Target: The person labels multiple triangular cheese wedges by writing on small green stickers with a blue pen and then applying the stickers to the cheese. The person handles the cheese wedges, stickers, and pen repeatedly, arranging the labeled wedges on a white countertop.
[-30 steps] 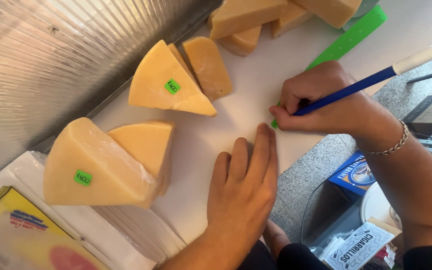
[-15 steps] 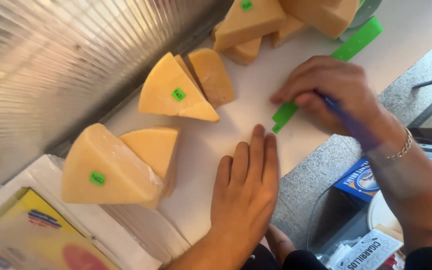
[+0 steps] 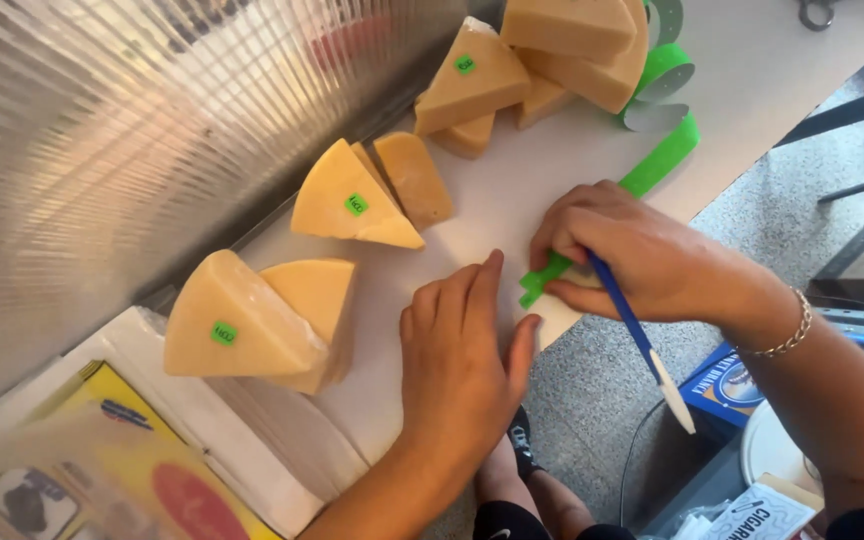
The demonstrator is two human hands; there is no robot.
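My left hand (image 3: 462, 350) lies flat, palm down, on the white counter (image 3: 512, 190) with its fingers together. My right hand (image 3: 642, 255) holds a blue and white pen (image 3: 642, 340) and presses on the end of a green label strip (image 3: 652, 165) near the counter's edge. Yellow cheese wedges with small green stickers lie to the left: one pair (image 3: 252, 320) close to my left hand, another pair (image 3: 362, 195) further back. A beaded bracelet (image 3: 790, 325) circles my right wrist.
More cheese wedges (image 3: 542, 50) are stacked at the far end beside a green label roll (image 3: 664, 70). A ribbed translucent wall (image 3: 132, 130) runs along the left. A yellow printed packet (image 3: 82, 470) lies at lower left. Boxes (image 3: 732, 390) stand on the floor below the counter.
My right hand has turned the pen from pointing up and right to pointing down, and now presses the green strip's end. The view has shifted, showing more cheese at the far end.
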